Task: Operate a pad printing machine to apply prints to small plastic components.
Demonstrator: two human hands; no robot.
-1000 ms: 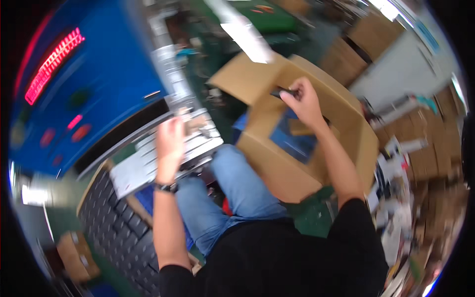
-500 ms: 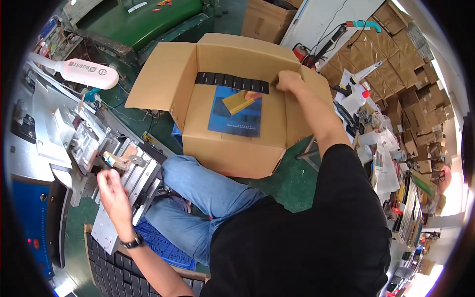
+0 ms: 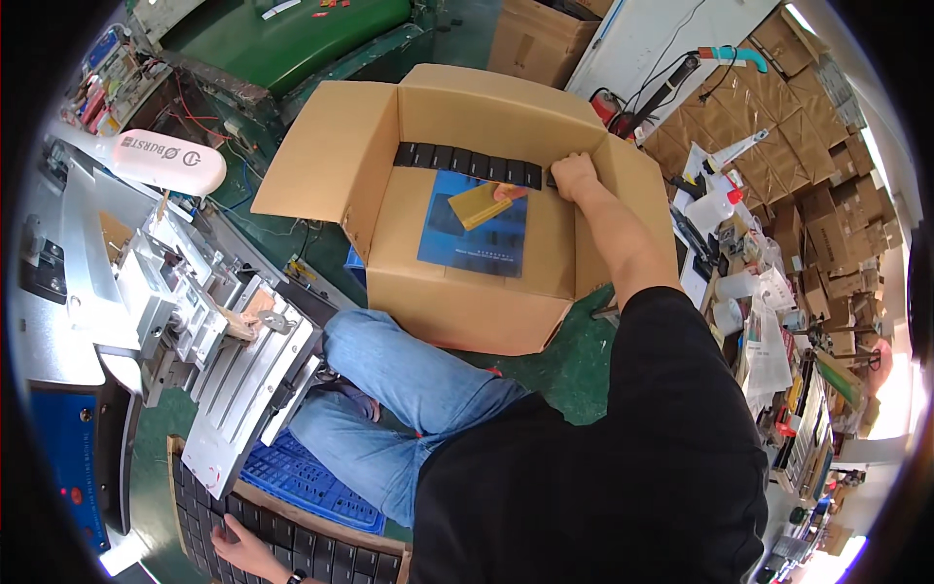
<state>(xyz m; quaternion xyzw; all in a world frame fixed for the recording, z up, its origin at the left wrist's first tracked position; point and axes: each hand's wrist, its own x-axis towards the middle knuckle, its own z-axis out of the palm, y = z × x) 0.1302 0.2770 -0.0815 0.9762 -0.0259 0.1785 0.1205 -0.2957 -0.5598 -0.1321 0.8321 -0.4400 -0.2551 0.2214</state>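
My right hand (image 3: 574, 177) is inside a large open cardboard box (image 3: 457, 311), at its far right corner. Its fingers are closed on a small black box (image 3: 552, 182), mostly hidden by the hand, at the right end of a row of small black boxes (image 3: 467, 164) along the back wall. A blue printed sheet (image 3: 472, 243) with a gold picture lies on the carton's bottom. At lower left my left hand (image 3: 245, 553) rests with fingers apart on a tray of close-packed small black boxes (image 3: 321, 557); nothing shows in its grip.
A metal machine bed with a clamp (image 3: 248, 360) stands between the tray and the carton, next to a blue machine panel (image 3: 66, 457). A blue plastic crate (image 3: 311, 487) sits beside my legs. A cluttered bench (image 3: 749, 292) runs along the right.
My left hand has moved from beside the machine's clamp down onto the tray of black boxes. A black box now shows beside my right hand, which stays in the carton's corner.
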